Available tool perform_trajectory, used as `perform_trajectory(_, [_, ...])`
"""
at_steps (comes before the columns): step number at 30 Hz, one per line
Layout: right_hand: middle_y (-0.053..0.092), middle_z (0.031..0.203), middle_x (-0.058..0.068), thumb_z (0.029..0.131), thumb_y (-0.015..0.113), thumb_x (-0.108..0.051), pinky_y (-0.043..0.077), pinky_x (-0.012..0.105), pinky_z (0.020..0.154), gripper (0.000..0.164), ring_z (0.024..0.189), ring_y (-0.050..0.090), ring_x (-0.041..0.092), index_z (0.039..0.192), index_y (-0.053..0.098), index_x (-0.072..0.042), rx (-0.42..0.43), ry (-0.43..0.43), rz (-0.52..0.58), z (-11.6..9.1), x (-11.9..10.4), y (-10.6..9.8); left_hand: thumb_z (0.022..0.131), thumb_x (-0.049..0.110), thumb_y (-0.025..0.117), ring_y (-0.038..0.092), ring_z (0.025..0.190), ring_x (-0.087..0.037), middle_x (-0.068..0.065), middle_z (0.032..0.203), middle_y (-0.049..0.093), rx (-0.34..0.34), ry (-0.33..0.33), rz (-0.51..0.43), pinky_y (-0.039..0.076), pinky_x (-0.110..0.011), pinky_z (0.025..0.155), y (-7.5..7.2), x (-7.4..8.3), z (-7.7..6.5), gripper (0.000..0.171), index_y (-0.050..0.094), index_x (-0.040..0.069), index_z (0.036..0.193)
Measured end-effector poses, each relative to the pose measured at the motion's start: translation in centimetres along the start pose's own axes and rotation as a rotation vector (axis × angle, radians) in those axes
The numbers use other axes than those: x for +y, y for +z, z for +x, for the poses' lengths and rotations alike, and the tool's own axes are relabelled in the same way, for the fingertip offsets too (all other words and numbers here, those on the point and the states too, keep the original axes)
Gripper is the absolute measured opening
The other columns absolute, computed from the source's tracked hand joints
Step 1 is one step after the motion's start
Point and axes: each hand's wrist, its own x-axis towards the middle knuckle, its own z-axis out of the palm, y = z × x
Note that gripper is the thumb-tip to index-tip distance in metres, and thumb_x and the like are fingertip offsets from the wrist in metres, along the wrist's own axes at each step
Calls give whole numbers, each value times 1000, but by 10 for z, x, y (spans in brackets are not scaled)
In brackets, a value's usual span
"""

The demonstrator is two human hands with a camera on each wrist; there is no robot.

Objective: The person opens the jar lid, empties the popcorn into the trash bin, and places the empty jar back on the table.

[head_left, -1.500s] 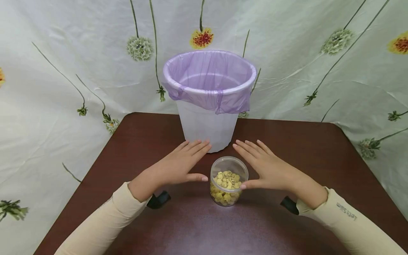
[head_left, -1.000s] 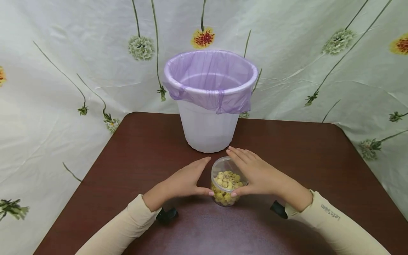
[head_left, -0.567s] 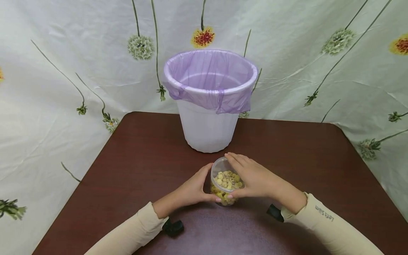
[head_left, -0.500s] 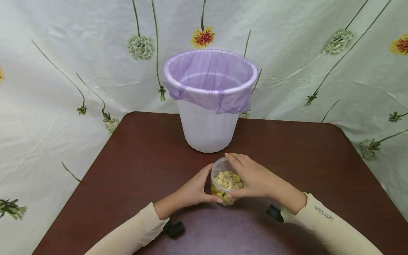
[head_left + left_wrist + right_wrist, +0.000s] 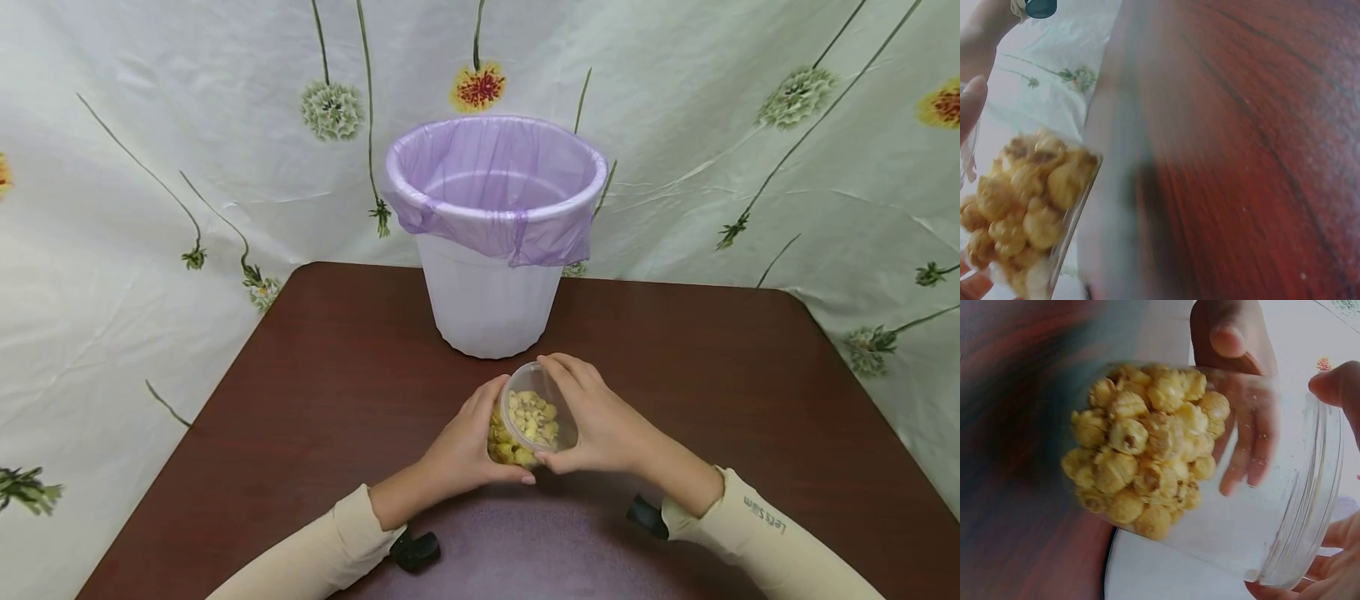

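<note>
A clear round plastic jar [image 5: 528,379], partly filled with yellow popcorn [image 5: 534,417], is tilted with its top leaning right. My left hand [image 5: 459,442] grips its body from the left, thumb at the front. On the other side my right hand [image 5: 600,423] holds the jar around its top rim, thumb and fingers spread across the edge. In the right wrist view the popcorn [image 5: 1141,450] lies toward the jar's base, and the ridged rim end [image 5: 1304,506] is between the right thumb and fingers. Whether a clear lid covers the top, I cannot tell.
Behind the hands a white bin [image 5: 491,308] with a purple bag liner [image 5: 551,237] stands on the dark red-brown table [image 5: 337,358]. A floral white cloth [image 5: 690,150] hangs behind the table. Black wrist mounts [image 5: 415,552] sit under both forearms.
Both hands have come in from either side and taken hold of the jar. It was upright on the table and is now tilted to the right and appears slightly raised.
</note>
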Motion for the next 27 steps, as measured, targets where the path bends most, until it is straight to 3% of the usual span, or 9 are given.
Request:
perform_trajectory(9, [29,133,13,57,76,-42,39,46,89,105,121,30,29,139,23,-3,79,-16,44,-7,1,7,52,50,82,39,119,-24,-12,130,40,158,130,236,36,-43,93,-1,3,3,110,29,0,135])
perform_trajectory(19, [29,130,16,54,78,-49,43,43,85,115,114,36,30,141,18,-4,33,-16,-35,-9,1,8,51,52,80,41,117,-26,-13,127,45,194,278,425,36,-42,91,-8,0,5,107,35,-1,132])
perform_trajectory(27, [32,128,17,51,80,-48,40,44,87,114,113,38,30,138,23,0,90,-70,-62,-10,3,11,48,52,81,43,115,-25,-11,125,47,215,340,502,39,-42,88,-17,3,8,103,40,1,129])
